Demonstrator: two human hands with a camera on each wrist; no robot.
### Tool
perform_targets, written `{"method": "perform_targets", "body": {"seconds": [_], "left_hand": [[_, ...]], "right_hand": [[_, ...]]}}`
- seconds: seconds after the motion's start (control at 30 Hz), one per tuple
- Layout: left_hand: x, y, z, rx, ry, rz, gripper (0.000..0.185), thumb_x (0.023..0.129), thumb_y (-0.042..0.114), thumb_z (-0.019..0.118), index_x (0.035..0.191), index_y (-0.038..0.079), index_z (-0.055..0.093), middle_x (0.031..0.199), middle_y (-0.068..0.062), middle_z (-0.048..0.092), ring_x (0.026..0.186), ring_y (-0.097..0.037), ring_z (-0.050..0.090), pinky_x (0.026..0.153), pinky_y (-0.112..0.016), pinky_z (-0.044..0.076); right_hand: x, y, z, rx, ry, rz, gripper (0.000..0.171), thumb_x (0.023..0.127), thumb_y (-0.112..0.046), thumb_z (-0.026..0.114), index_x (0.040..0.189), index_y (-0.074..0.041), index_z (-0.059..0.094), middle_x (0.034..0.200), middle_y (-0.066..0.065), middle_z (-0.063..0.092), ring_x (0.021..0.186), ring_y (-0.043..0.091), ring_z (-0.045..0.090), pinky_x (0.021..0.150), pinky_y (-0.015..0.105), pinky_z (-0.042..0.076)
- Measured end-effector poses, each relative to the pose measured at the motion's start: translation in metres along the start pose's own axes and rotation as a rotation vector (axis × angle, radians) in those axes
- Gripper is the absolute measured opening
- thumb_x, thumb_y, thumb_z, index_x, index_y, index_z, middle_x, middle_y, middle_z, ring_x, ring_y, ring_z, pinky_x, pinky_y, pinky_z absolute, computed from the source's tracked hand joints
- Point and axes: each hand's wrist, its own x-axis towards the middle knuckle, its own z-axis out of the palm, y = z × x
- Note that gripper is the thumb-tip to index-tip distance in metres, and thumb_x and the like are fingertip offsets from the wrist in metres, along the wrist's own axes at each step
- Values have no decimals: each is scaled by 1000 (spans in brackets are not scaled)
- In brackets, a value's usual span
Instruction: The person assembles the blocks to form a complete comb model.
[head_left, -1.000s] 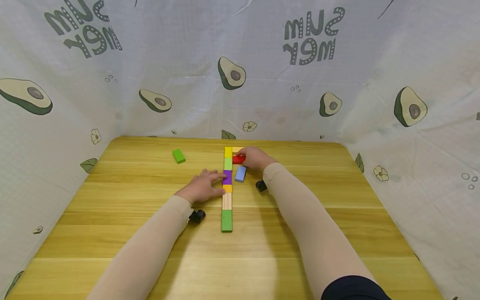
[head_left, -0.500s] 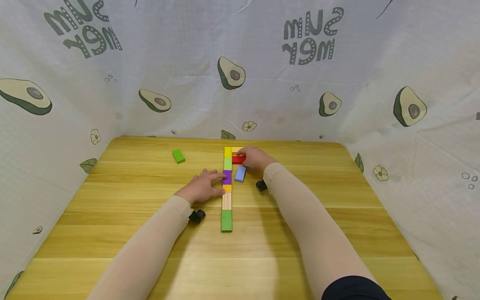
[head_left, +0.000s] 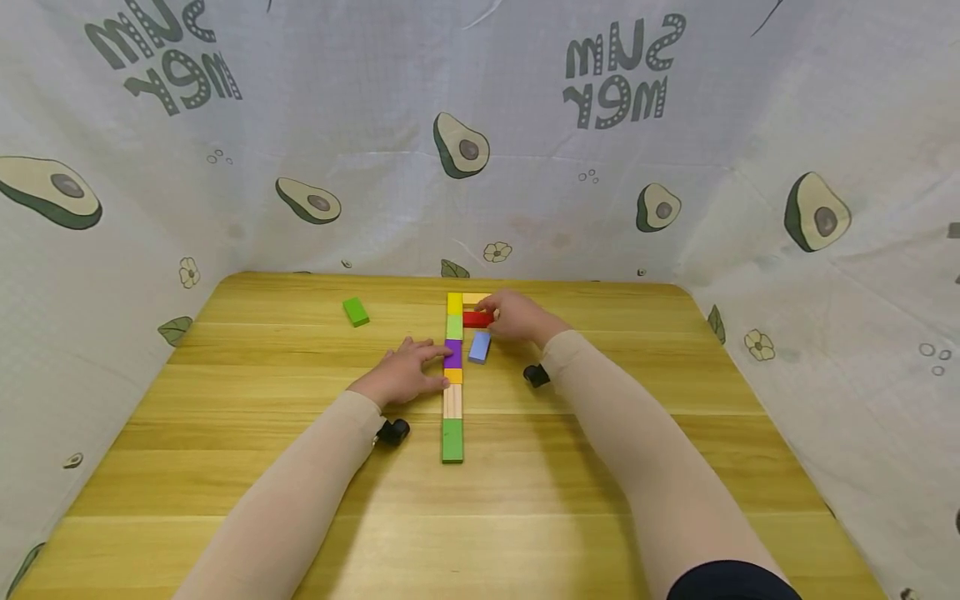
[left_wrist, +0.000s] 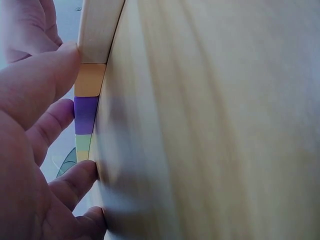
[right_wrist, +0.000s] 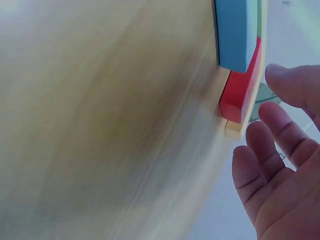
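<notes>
Several wooden blocks form a straight column on the table, among them a purple block (head_left: 453, 353) and an orange block (head_left: 453, 376). My left hand (head_left: 405, 372) lies along the column's left side, its spread fingers touching these two. From the column's far part a red block (head_left: 477, 319) sticks out to the right, with a pale wooden block (head_left: 472, 298) parallel behind it. Beside the red block's outer end is my right hand (head_left: 517, 318). In the right wrist view its thumb and fingers are parted, with a gap to the red block (right_wrist: 234, 95).
A blue block (head_left: 479, 347) lies slightly turned just right of the column, in front of the red one. A loose green block (head_left: 356, 312) lies at the far left of the table (head_left: 262, 400). Behind the table hangs a printed cloth (head_left: 375, 108).
The right hand and forearm have shifted slightly right, uncovering more of the red block as the fingers come away from it. The left hand and the blocks stay put.
</notes>
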Motion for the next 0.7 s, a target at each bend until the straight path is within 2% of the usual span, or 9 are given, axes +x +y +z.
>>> {"method": "perform_targets", "body": {"seconds": [0.27, 0.37, 0.47, 0.7], "left_hand": [[0, -1, -1, 1, -10, 6, 57, 83, 51, 61, 136, 40, 42, 153, -4, 25, 143, -37, 5, 110, -63, 4], [-1, 0, -1, -4, -13, 7, 58, 83, 51, 61, 136, 40, 42, 153, -4, 25, 143, -37, 5, 111, -62, 3], [-2, 0, -2, -8, -15, 7, 58, 83, 51, 61, 136, 39, 42, 153, -4, 25, 143, -37, 5, 111, -62, 3], [-2, 1, -2, -11, -15, 11, 59, 83, 52, 61, 137, 39, 42, 153, -3, 26, 143, -37, 4, 110, -62, 3]], "right_hand": [[-14, 0, 4, 0, -55, -72, 41, 85, -10, 60, 124, -24, 60, 130, 1, 55, 114, 20, 49, 101, 41, 41], [-17, 1, 6, 2, -60, -94, 39, 86, -9, 57, 123, -21, 61, 127, 1, 55, 113, 21, 49, 102, 41, 40], [-19, 3, 7, -1, -73, -102, 41, 85, -8, 58, 124, -19, 60, 125, 1, 54, 107, 23, 50, 98, 39, 42], [-24, 6, 8, -4, -97, -91, 42, 84, -13, 65, 124, -25, 59, 125, 1, 53, 103, 21, 50, 95, 38, 43]]}}
